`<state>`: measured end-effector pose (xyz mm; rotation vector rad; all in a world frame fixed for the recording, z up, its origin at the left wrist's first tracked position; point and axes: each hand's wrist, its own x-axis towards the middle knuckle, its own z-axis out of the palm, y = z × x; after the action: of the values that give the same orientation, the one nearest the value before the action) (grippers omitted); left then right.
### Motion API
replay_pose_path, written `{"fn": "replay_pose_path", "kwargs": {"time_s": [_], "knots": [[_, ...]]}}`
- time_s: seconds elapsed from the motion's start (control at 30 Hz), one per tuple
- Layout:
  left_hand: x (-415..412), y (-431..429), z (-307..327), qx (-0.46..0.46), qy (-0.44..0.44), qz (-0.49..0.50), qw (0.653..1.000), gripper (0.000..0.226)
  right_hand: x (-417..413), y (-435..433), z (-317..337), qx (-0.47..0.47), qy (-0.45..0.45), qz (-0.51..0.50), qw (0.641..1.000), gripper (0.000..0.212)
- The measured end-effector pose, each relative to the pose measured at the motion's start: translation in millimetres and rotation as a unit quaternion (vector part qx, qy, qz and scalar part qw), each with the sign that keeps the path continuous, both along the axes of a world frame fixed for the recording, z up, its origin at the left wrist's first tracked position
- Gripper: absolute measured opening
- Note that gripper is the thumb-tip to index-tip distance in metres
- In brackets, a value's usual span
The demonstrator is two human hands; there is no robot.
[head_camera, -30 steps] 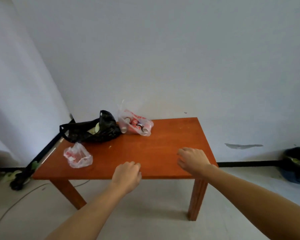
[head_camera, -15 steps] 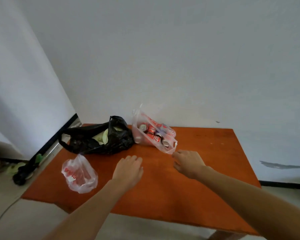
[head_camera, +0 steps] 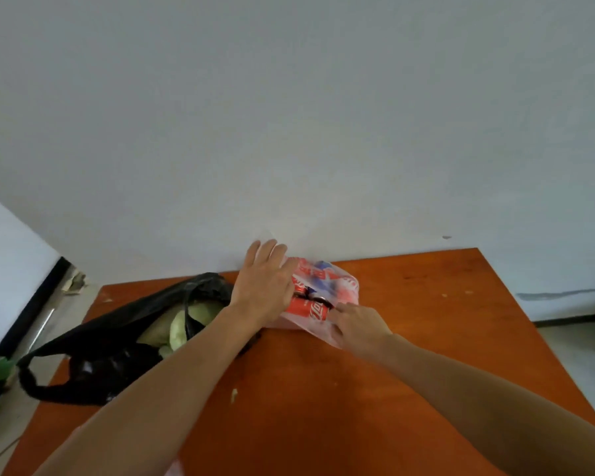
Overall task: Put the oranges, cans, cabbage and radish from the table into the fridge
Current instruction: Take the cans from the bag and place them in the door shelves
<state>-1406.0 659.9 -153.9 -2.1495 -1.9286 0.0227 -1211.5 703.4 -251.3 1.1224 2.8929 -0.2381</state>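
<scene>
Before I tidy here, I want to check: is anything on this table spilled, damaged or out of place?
Only small things. A pale scrap lies loose on the table near the black bag, perhaps from the cabbage. The cans lie on their sides inside the plastic bag; no leak shows.

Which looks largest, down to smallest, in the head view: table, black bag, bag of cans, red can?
1. table
2. black bag
3. bag of cans, partly covered, so its full size is unsure
4. red can, inside that bag
</scene>
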Motion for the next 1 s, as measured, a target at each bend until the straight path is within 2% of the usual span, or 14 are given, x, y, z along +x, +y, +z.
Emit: {"fn": "replay_pose_path", "kwargs": {"time_s": [0.13,0.2,0.27,0.4,0.53,0.6,0.73,0.83,0.9,1.0], "knots": [[-15.9,48.6,-25.4,-0.066,0.049,0.0,0.997,0.047,-25.9,29.4,-34.9,-0.047,-0.012,0.024,0.999,0.034],[-18.9,66.5,-43.3,-0.103,0.055,0.0,0.993,0.047,-32.8,46.5,-52.6,-0.017,-0.058,0.034,0.998,0.035],[-20.8,81.2,-62.2,-0.144,0.046,-0.007,0.989,0.046,-31.2,68.8,-62.0,-0.009,-0.088,-0.004,0.996,0.045],[-20.0,101.1,-102.0,-0.183,-0.002,-0.028,0.983,0.042,-16.0,116.4,-74.3,-0.047,-0.074,-0.085,0.993,0.072],[-19.6,103.7,-135.6,-0.226,-0.034,-0.058,0.972,0.044,-11.2,142.0,-89.4,-0.058,-0.002,-0.094,0.994,0.048],[-21.8,101.8,-151.8,-0.25,-0.034,-0.08,0.964,0.05,-10.5,153.5,-93.7,-0.092,0.006,-0.105,0.99,0.045],[-22.4,94.3,-176.7,-0.282,-0.016,-0.097,0.954,0.065,-12.6,169.9,-106.2,-0.193,0.021,-0.132,0.972,0.05],[-17.7,93.1,-187.3,-0.241,-0.015,-0.099,0.965,0.063,-10.0,172.9,-112.7,-0.232,0.027,-0.135,0.963,0.06],[-12.9,93.0,-194.0,-0.229,-0.015,-0.088,0.969,0.062,-0.6,167.3,-115.4,-0.223,0.031,-0.127,0.966,0.064],[-2.8,90.7,-197.8,-0.251,-0.002,-0.054,0.967,0.072,24.7,150.0,-117.9,-0.161,0.03,-0.108,0.981,0.072]]}}
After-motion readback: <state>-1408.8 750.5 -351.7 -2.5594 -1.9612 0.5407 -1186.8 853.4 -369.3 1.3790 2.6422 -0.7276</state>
